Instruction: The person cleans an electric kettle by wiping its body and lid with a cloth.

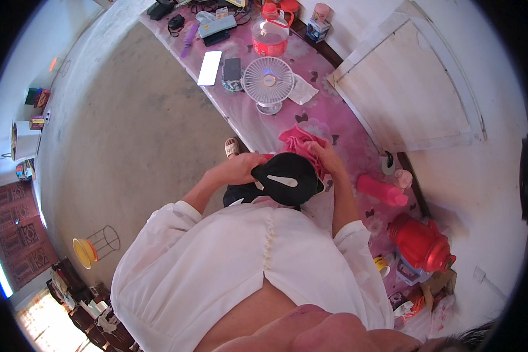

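Observation:
A black rounded item with a pale slot-like mark [290, 178] is in front of my chest, over the table's edge. My left hand [248, 168] is closed at its left side, with a bit of red or pink material beside the fingers; its fingertips are hidden. My right hand [323, 156] grips a crumpled pink cloth [297, 138], just above and right of the black item. Beyond the cloth stands a white desk fan [268, 81] on the table with a pink floral cover [356, 119].
Near the fan are a phone with a bright screen [210, 68], a dark phone on a patterned case [232, 72] and a large clear jug [270, 35]. A pink bottle [380, 190] and a red thermos flask [422, 244] lie to the right. A wire stand with a yellow basin [84, 254] is on the floor.

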`<state>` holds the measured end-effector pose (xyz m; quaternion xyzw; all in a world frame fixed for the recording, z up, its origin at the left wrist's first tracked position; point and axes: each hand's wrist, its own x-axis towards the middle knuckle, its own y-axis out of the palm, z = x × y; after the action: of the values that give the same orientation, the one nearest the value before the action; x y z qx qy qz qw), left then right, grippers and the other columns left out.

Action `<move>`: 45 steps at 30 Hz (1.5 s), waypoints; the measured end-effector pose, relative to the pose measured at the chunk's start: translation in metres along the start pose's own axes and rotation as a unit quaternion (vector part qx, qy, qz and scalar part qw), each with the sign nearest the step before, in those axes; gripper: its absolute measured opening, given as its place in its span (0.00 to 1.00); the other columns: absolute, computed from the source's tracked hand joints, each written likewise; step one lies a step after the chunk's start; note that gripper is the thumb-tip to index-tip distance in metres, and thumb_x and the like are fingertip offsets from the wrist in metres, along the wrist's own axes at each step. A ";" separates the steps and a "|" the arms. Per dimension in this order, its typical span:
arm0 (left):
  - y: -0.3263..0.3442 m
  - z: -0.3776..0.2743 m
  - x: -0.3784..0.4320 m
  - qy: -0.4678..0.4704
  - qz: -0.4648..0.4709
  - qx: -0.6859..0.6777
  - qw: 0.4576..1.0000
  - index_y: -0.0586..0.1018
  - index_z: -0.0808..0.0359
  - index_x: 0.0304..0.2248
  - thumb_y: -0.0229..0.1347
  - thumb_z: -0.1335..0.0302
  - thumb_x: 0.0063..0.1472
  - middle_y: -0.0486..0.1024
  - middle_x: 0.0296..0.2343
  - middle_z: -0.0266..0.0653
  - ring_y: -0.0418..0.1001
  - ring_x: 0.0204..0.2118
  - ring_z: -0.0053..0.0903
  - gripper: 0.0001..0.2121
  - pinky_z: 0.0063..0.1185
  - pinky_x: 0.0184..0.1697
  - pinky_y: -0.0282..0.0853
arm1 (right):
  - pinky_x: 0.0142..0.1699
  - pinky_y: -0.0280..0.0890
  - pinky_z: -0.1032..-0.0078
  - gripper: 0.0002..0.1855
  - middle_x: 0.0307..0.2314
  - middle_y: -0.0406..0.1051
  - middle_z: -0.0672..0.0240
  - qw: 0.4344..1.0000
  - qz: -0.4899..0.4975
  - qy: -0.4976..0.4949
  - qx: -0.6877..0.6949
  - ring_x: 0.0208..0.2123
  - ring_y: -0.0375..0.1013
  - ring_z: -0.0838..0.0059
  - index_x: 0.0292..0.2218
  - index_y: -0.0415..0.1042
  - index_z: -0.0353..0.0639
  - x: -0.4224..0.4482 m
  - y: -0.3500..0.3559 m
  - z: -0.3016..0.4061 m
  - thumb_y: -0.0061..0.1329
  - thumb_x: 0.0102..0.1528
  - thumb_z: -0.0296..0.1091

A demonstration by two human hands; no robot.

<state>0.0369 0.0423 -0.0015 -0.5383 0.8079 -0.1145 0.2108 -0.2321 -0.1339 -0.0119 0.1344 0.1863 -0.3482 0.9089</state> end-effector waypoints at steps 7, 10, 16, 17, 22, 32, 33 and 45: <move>0.000 -0.015 -0.010 0.003 -0.009 -0.009 1.000 0.77 0.70 0.43 0.62 0.77 0.54 0.76 0.39 0.49 0.74 0.46 0.44 0.16 0.34 0.51 0.69 | 0.48 0.68 0.76 0.19 0.38 0.79 0.70 0.979 -0.202 -0.019 0.015 0.40 0.73 0.80 0.48 0.78 0.35 -0.023 -0.015 -0.080 0.50 0.63 0.41; 0.007 -0.010 -0.017 0.025 -0.031 0.012 0.999 0.77 0.70 0.42 0.63 0.77 0.53 0.75 0.38 0.49 0.73 0.46 0.46 0.16 0.34 0.51 0.68 | 0.48 0.68 0.76 0.19 0.38 0.78 0.70 0.986 -0.136 -0.068 0.071 0.40 0.73 0.80 0.48 0.78 0.35 -0.044 0.008 -0.045 0.50 0.63 0.40; 0.005 -0.026 -0.017 -0.006 0.010 0.044 0.999 0.77 0.71 0.42 0.63 0.80 0.50 0.75 0.40 0.49 0.72 0.50 0.47 0.17 0.36 0.52 0.69 | 0.46 0.68 0.77 0.17 0.35 0.76 0.74 0.991 0.069 -0.077 -0.088 0.37 0.72 0.81 0.47 0.78 0.35 -0.015 0.026 0.027 0.52 0.62 0.38; 0.006 -0.030 -0.017 0.011 -0.002 0.045 0.999 0.77 0.70 0.42 0.63 0.80 0.50 0.75 0.40 0.49 0.72 0.50 0.47 0.17 0.36 0.52 0.69 | 0.45 0.68 0.76 0.17 0.34 0.76 0.74 0.992 0.059 -0.025 -0.109 0.37 0.72 0.81 0.46 0.78 0.34 -0.005 0.024 0.020 0.52 0.62 0.38; 0.015 -0.020 -0.017 0.006 -0.028 0.023 0.999 0.77 0.71 0.43 0.63 0.77 0.53 0.76 0.37 0.49 0.74 0.45 0.46 0.17 0.35 0.52 0.68 | 0.46 0.68 0.76 0.19 0.34 0.76 0.74 0.992 -0.081 -0.006 -0.091 0.37 0.71 0.81 0.48 0.78 0.34 0.009 -0.018 -0.054 0.50 0.63 0.39; 0.008 -0.034 -0.017 0.014 0.003 0.065 0.998 0.77 0.72 0.44 0.62 0.79 0.52 0.75 0.42 0.50 0.72 0.50 0.45 0.18 0.35 0.52 0.69 | 0.43 0.67 0.76 0.20 0.36 0.75 0.72 0.990 0.053 -0.117 -0.056 0.36 0.70 0.81 0.50 0.77 0.34 -0.044 0.031 0.030 0.50 0.62 0.37; 0.010 -0.033 -0.018 0.015 0.002 0.066 0.998 0.77 0.72 0.44 0.62 0.79 0.52 0.75 0.42 0.50 0.72 0.50 0.45 0.18 0.35 0.52 0.69 | 0.41 0.67 0.76 0.19 0.34 0.75 0.73 0.970 0.153 -0.146 -0.122 0.35 0.70 0.81 0.49 0.78 0.34 -0.030 0.032 0.039 0.50 0.61 0.37; 0.016 -0.021 -0.017 0.024 -0.005 0.044 0.999 0.75 0.70 0.40 0.60 0.78 0.54 0.74 0.38 0.50 0.73 0.47 0.46 0.13 0.37 0.51 0.69 | 0.49 0.69 0.74 0.18 0.37 0.78 0.72 0.992 -0.120 -0.046 -0.006 0.40 0.73 0.80 0.48 0.79 0.35 -0.036 -0.005 -0.043 0.51 0.61 0.36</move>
<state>0.0198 0.0637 0.0142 -0.5299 0.8039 -0.1641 0.2144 -0.2713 -0.1002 -0.0357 0.0890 0.1610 -0.4591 0.8691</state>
